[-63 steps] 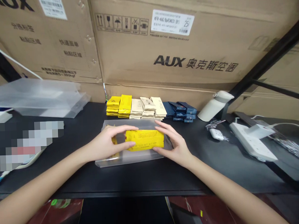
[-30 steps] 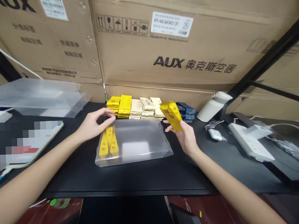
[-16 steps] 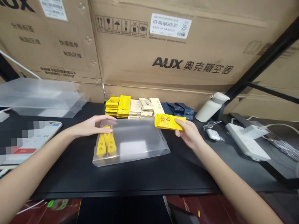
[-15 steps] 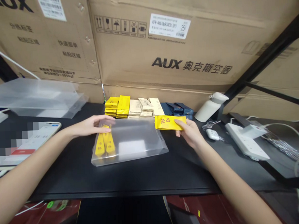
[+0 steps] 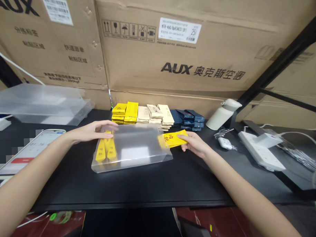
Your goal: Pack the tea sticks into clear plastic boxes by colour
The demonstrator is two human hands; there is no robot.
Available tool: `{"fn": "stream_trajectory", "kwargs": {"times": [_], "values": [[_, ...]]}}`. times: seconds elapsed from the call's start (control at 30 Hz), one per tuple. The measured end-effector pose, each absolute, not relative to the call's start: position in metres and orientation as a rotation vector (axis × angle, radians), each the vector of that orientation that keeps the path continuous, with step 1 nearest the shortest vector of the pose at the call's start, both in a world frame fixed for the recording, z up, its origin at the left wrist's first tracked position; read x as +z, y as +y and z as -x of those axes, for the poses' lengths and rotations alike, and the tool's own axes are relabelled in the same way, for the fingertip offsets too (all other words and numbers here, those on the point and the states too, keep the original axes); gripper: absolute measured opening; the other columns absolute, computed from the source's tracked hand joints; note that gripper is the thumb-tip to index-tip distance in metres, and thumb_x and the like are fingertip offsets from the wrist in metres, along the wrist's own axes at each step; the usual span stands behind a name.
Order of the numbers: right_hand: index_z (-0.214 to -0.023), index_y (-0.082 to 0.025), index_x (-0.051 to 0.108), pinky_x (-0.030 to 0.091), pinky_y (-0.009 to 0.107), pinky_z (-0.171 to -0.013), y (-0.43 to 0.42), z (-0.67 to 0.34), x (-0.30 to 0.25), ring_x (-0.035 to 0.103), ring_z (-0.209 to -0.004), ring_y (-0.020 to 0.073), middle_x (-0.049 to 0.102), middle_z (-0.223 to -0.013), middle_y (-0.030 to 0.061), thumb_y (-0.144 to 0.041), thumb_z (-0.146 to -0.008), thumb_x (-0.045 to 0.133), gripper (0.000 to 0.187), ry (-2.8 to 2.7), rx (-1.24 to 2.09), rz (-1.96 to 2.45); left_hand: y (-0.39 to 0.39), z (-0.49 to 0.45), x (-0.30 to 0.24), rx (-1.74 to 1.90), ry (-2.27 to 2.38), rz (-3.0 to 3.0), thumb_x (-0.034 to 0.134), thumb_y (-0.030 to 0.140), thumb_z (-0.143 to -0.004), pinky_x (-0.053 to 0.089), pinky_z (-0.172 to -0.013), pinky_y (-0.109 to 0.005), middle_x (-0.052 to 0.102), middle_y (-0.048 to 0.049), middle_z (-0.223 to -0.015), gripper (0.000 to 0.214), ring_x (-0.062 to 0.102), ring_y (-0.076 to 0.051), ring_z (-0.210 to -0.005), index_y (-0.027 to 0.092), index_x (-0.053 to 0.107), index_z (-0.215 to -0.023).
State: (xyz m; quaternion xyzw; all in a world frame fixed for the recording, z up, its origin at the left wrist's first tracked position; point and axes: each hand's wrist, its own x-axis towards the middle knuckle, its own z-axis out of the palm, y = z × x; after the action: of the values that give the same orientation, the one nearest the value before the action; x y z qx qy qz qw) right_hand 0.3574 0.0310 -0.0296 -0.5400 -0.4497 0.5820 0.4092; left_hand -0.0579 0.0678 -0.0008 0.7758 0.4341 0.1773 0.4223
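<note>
A flat, clear plastic box (image 5: 134, 150) lies on the black table (image 5: 139, 183), with two or three yellow sachets (image 5: 105, 149) inside at its left end. My left hand (image 5: 92, 130) rests on the box's far left corner, fingers stretched over it. My right hand (image 5: 193, 144) pinches a yellow sachet (image 5: 174, 139) by its right end. That sachet lies level, and its left tip has entered the box's open right end.
Stacks of yellow (image 5: 125, 113), cream (image 5: 155, 115) and dark blue (image 5: 190, 119) sachets line the back of the table below big cardboard cartons (image 5: 176, 52). More clear boxes (image 5: 40, 103) and a phone (image 5: 27, 152) lie at the left. A white bottle (image 5: 222, 113) and power strip (image 5: 261, 150) sit right.
My right hand lifted a yellow sachet off the box, turned it level and moved it left into the box's right end. The box slid slightly left under my left hand.
</note>
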Motion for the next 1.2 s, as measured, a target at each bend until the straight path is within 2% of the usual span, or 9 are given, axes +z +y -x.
{"fn": "stream_trajectory", "kwargs": {"times": [0.17,0.27,0.33,0.47,0.67,0.87,0.97,1.07,1.2], "values": [[-0.104,-0.008,0.065,0.061,0.019,-0.056,0.029,-0.350,-0.028,0.074,-0.065,0.0150,0.076,-0.091,0.0134,-0.012,-0.089,0.060,0.016,-1.072,1.682,1.203,0.068,0.059,-0.002,0.452,1.087,-1.930,0.068,0.048,-0.080,0.049,-0.101,-0.037,0.064,-0.0063,-0.131,0.048,0.056,-0.026,-0.125,0.027,0.060,-0.123],[-0.111,-0.008,0.062,0.063,0.022,-0.068,0.028,-0.346,-0.030,0.076,-0.081,0.0188,0.075,-0.100,0.0150,-0.014,-0.090,0.058,0.022,-1.060,1.747,1.095,0.067,0.058,-0.002,0.456,1.087,-1.932,0.068,0.045,-0.080,0.048,-0.102,-0.039,0.064,-0.0075,-0.132,0.049,0.055,-0.027,-0.126,0.024,0.059,-0.123],[-0.114,-0.008,0.061,0.063,0.023,-0.071,0.027,-0.346,-0.032,0.075,-0.084,0.0190,0.074,-0.102,0.0154,-0.015,-0.089,0.061,0.026,-1.074,1.783,1.054,0.067,0.057,-0.001,0.449,1.080,-1.925,0.066,0.042,-0.082,0.047,-0.102,-0.040,0.062,-0.0099,-0.133,0.049,0.055,-0.027,-0.126,0.020,0.057,-0.125],[-0.110,-0.009,0.063,0.060,0.018,-0.063,0.028,-0.348,-0.036,0.073,-0.071,0.0133,0.075,-0.093,0.0113,-0.016,-0.085,0.066,0.026,-1.117,1.814,1.039,0.065,0.055,0.001,0.433,1.064,-1.916,0.062,0.037,-0.086,0.046,-0.102,-0.040,0.060,-0.0134,-0.135,0.049,0.053,-0.026,-0.126,0.015,0.053,-0.128],[-0.100,-0.011,0.065,0.057,0.017,-0.053,0.026,-0.348,-0.030,0.066,-0.055,0.0085,0.074,-0.084,0.0074,-0.016,-0.084,0.067,0.017,-1.043,1.802,1.098,0.065,0.055,0.001,0.443,1.056,-1.931,0.065,0.036,-0.084,0.046,-0.100,-0.040,0.062,-0.0117,-0.133,0.045,0.055,-0.027,-0.124,0.018,0.057,-0.125],[-0.096,-0.008,0.065,0.054,0.019,-0.043,0.025,-0.347,-0.031,0.063,-0.045,0.0105,0.074,-0.075,0.0089,-0.013,-0.081,0.067,0.016,-1.052,1.800,1.159,0.063,0.053,0.003,0.432,1.056,-1.958,0.064,0.035,-0.083,0.047,-0.098,-0.038,0.065,-0.0103,-0.129,0.044,0.056,-0.026,-0.122,0.018,0.058,-0.123],[-0.103,-0.006,0.065,0.055,0.019,-0.045,0.023,-0.345,-0.031,0.067,-0.049,0.0130,0.075,-0.076,0.0111,-0.018,-0.082,0.069,0.025,-1.159,1.820,1.186,0.063,0.052,0.003,0.420,1.057,-1.944,0.064,0.036,-0.084,0.046,-0.100,-0.038,0.064,-0.0102,-0.130,0.046,0.054,-0.026,-0.124,0.017,0.057,-0.125],[-0.111,-0.007,0.065,0.060,0.022,-0.059,0.018,-0.343,-0.028,0.073,-0.066,0.0158,0.076,-0.093,0.0154,-0.024,-0.082,0.071,0.034,-1.242,1.856,1.136,0.063,0.053,0.003,0.419,1.052,-1.940,0.063,0.036,-0.085,0.045,-0.101,-0.039,0.063,-0.0105,-0.131,0.045,0.054,-0.025,-0.124,0.017,0.056,-0.125],[-0.110,-0.010,0.068,0.060,0.021,-0.063,0.016,-0.340,-0.025,0.074,-0.077,0.0160,0.075,-0.104,0.0152,-0.028,-0.082,0.072,0.033,-1.289,1.772,1.105,0.064,0.054,0.002,0.409,1.047,-1.936,0.062,0.036,-0.087,0.045,-0.102,-0.039,0.062,-0.0110,-0.131,0.045,0.053,-0.025,-0.125,0.017,0.055,-0.126]]}}
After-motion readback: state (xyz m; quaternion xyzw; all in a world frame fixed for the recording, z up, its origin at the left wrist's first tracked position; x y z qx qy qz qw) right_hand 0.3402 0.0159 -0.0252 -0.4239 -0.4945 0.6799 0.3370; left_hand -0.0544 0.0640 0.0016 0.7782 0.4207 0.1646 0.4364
